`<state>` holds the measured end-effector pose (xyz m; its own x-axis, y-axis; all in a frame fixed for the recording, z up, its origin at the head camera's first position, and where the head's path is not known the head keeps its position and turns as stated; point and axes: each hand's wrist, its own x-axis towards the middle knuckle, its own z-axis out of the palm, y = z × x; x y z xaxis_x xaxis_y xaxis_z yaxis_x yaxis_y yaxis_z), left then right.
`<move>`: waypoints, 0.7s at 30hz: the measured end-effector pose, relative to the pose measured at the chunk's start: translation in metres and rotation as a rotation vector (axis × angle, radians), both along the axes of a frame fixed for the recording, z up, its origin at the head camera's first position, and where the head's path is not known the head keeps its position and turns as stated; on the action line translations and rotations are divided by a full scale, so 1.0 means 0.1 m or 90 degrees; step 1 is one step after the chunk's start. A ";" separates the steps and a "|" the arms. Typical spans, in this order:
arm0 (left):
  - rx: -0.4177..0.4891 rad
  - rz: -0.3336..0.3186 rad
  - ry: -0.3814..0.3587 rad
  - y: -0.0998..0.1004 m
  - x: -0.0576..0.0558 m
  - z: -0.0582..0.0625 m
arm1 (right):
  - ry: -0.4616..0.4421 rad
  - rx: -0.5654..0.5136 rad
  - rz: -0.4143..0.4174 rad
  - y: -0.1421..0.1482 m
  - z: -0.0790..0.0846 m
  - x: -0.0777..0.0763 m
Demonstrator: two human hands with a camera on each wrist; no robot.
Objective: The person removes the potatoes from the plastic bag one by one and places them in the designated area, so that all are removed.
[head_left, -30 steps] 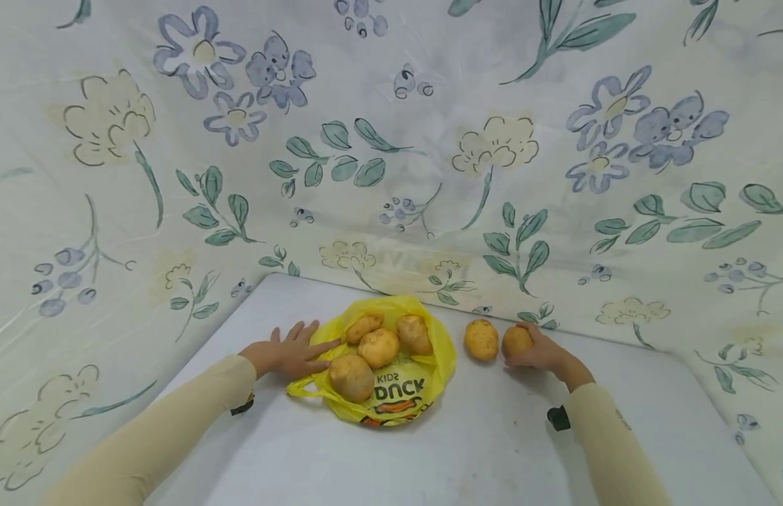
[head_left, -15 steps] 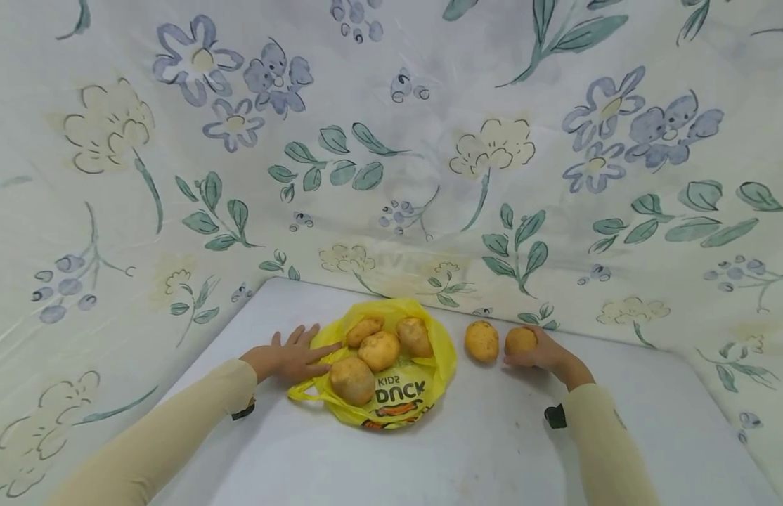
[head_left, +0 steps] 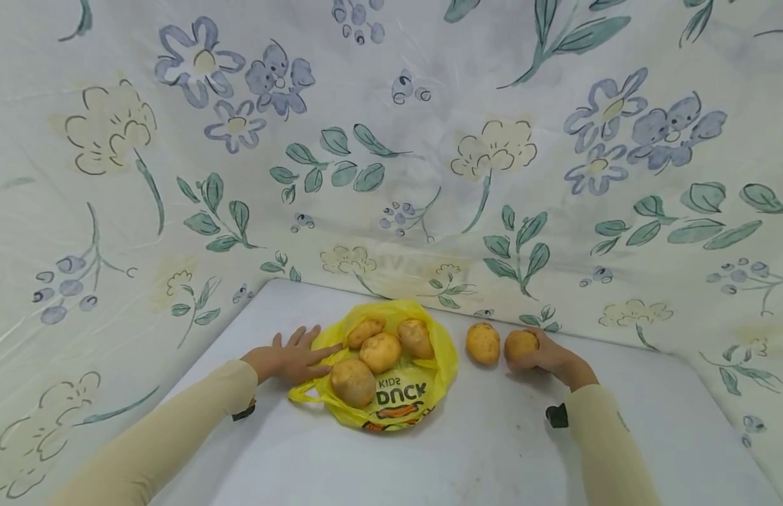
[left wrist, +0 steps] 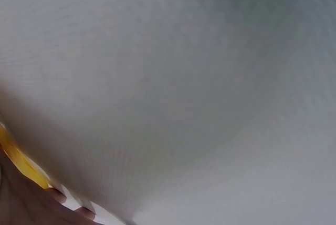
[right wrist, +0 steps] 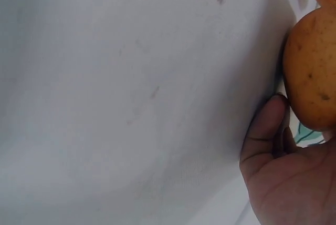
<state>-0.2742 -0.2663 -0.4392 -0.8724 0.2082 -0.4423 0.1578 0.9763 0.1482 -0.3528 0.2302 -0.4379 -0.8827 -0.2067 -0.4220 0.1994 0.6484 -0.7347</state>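
Observation:
On the white table, a yellow plastic bag (head_left: 443,351) lies spread out with several potatoes on it, among them a large potato (head_left: 353,383) near its left edge. My left hand (head_left: 293,360) rests at the bag's left side with fingers spread, the fingertips touching its edge. To the right of the bag sits a lone potato (head_left: 483,344). Beside that one, my right hand (head_left: 549,356) grips another potato (head_left: 521,346) from the right. The right wrist view shows the thumb against this potato (right wrist: 312,72); the far fingers are partly hidden.
A flower-patterned sheet (head_left: 391,183) hangs behind the table (head_left: 467,450) and along both sides. Its lower edge meets the table just behind the potatoes. Small dark marks dot the tabletop near the right hand.
Almost nothing differs. The head view has shifted slightly, while both hands, the bag and the potatoes keep nearly the same places; the right hand's grip on its potato has altered a little.

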 end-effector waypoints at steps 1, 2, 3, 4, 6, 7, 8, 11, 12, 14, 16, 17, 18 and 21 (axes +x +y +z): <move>-0.002 -0.001 0.001 0.00 0.00 0.00 | 0.001 0.001 -0.002 0.00 0.00 0.00; -0.003 -0.002 0.002 0.00 -0.01 -0.01 | 0.001 0.002 -0.005 0.00 0.00 -0.01; -0.003 -0.003 0.004 0.00 -0.01 -0.01 | 0.002 0.004 -0.007 0.00 0.00 -0.01; -0.002 -0.003 0.006 0.00 -0.02 -0.02 | 0.003 0.005 -0.005 0.00 0.00 -0.01; -0.004 -0.003 0.007 -0.01 -0.02 -0.02 | 0.007 0.006 -0.003 -0.01 0.00 -0.03; -0.005 -0.002 0.007 -0.01 -0.03 -0.02 | 0.009 0.006 -0.003 -0.01 -0.01 -0.03; -0.004 -0.001 0.006 -0.01 -0.03 -0.02 | 0.012 0.006 0.000 -0.01 -0.02 -0.04; -0.002 0.001 0.002 -0.01 -0.02 -0.02 | 0.016 0.005 0.000 0.00 -0.05 -0.03; -0.001 0.002 0.000 -0.01 -0.02 -0.02 | 0.015 0.004 -0.003 0.00 -0.06 -0.03; 0.003 0.003 -0.002 0.00 -0.01 -0.02 | 0.015 0.008 -0.003 0.00 -0.07 -0.02; 0.003 0.004 -0.003 0.01 0.00 -0.01 | 0.016 0.010 -0.002 0.00 -0.08 -0.01; 0.002 0.005 -0.002 0.01 0.01 -0.01 | 0.018 0.012 -0.002 0.00 -0.09 0.00; 0.001 0.004 0.000 0.01 0.02 0.00 | 0.018 0.012 -0.001 -0.01 -0.09 0.00; -0.001 0.000 0.004 0.01 0.02 0.01 | 0.022 0.013 0.000 -0.01 -0.09 0.00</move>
